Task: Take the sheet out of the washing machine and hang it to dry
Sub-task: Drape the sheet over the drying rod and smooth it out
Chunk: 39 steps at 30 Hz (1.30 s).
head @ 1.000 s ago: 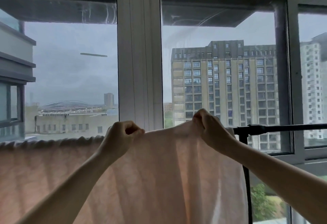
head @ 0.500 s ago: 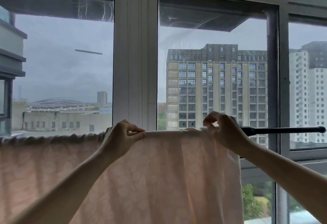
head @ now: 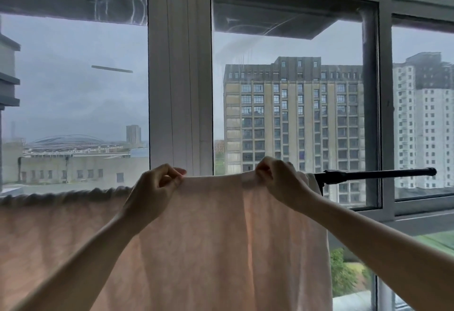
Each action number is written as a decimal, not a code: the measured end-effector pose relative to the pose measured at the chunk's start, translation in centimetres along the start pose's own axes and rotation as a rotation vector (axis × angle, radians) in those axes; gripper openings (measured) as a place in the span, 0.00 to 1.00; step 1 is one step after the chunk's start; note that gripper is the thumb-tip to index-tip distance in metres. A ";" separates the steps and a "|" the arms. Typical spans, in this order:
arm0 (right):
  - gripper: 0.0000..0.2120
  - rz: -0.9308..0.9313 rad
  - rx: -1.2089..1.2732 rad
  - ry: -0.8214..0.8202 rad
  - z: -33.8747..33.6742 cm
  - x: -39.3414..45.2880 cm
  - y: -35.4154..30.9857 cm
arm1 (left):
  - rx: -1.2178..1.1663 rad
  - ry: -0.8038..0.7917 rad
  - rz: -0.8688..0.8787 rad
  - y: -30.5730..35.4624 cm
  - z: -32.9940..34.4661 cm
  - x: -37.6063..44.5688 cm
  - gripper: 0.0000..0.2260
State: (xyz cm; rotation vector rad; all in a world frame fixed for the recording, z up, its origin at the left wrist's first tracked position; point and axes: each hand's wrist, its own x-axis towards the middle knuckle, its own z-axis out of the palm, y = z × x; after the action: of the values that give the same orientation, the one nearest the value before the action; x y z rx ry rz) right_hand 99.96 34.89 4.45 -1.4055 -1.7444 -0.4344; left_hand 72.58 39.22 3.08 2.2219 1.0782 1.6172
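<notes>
A pale pink sheet (head: 216,242) hangs in front of the window, draped over a black drying rail (head: 373,175) whose bare end sticks out to the right. My left hand (head: 153,190) pinches the sheet's top edge left of centre. My right hand (head: 277,179) pinches the same edge further right, close to where the rail emerges. Between the hands the top edge is lifted slightly and stretched. To the left the sheet's top is bunched in folds (head: 61,196) along the rail.
Large windows with white frames (head: 180,77) stand just behind the rail, with tall buildings outside. A black upright post (head: 321,187) of the rack shows under the rail at the sheet's right edge. The window sill (head: 417,219) runs at the lower right.
Both hands keep pinching the top edge. The right hand has shifted left away from the rail's bare end, and the edge between the hands is raised a little.
</notes>
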 end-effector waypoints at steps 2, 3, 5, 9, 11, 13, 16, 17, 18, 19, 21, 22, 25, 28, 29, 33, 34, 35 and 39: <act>0.05 0.104 -0.002 0.069 0.0 0.1 0.8 | -0.040 0.069 0.017 0.0 -0.2 -0.1 0.06; 0.04 0.152 0.021 0.109 -0.2 0.1 1.4 | -0.047 0.109 0.025 0.0 -0.4 -0.2 0.07; 0.04 0.213 0.087 0.185 -0.8 0.2 2.4 | -0.040 0.165 0.045 0.0 -0.8 -0.3 0.08; 0.04 0.182 0.068 0.240 -1.9 -0.7 4.1 | -0.047 0.155 0.115 -0.1 -0.9 -0.6 0.09; 0.04 0.130 0.037 0.231 -2.0 -1.4 4.5 | -0.063 0.130 0.134 -0.1 -0.9 -0.7 0.08; 0.04 0.073 0.016 0.190 -1.9 -1.9 4.6 | -0.080 0.112 0.149 -0.1 -0.9 -0.8 0.09; 0.06 -0.032 -0.017 0.107 -1.9 -2.6 4.3 | -0.098 0.121 0.181 -0.1 -1.0 -0.9 0.07; 0.05 -0.071 -0.043 0.083 -1.9 -2.8 4.2 | -0.096 0.127 0.195 -0.1 -1.0 -0.9 0.06; 0.05 -0.102 -0.070 0.058 -1.9 -3.0 4.1 | -0.078 0.137 0.209 -0.1 -1.0 -0.9 0.06; 0.04 -0.124 -0.091 0.038 -2.0 -3.1 4.0 | -0.038 0.148 0.227 -0.2 -0.9 -0.8 0.06; 0.04 -0.132 -0.100 0.027 -2.3 -2.9 3.7 | 0.099 0.170 0.281 -0.4 -0.6 -0.6 0.08; 0.05 -0.122 -0.091 0.037 -2.6 -2.7 3.6 | 0.184 0.165 0.315 -0.4 -0.3 -0.4 0.08; 0.07 -0.071 -0.058 0.083 -3.4 -1.7 3.5 | 0.404 0.108 0.420 0.5 0.9 0.0 0.06; 0.07 0.014 -0.100 0.012 -3.5 -1.1 4.0 | 0.445 0.047 0.463 1.9 2.6 0.5 0.06; 0.08 0.047 -0.112 -0.043 -3.5 -1.1 4.2 | 0.437 0.021 0.448 2.6 3.1 0.6 0.07; 0.09 0.115 -0.060 -0.187 -3.7 -1.0 4.7 | 0.380 -0.148 0.341 3.7 5.5 2.2 0.15; 0.09 0.105 -0.049 -0.195 -3.8 -1.0 4.8 | 0.363 -0.207 0.301 3.8 6.0 2.5 0.16; 0.08 0.090 -0.037 -0.196 -3.9 -0.8 4.9 | 0.366 -0.251 0.271 3.9 6.4 2.7 0.16; 0.07 0.055 0.046 -0.121 -3.9 -0.8 5.9 | 0.337 -0.202 0.254 4.0 7.4 2.6 0.12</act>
State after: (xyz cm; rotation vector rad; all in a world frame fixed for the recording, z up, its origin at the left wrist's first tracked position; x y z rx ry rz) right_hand 106.91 33.49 4.82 -1.4694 -1.7955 -0.2828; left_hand 81.29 39.93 4.26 2.7714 1.1178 1.3337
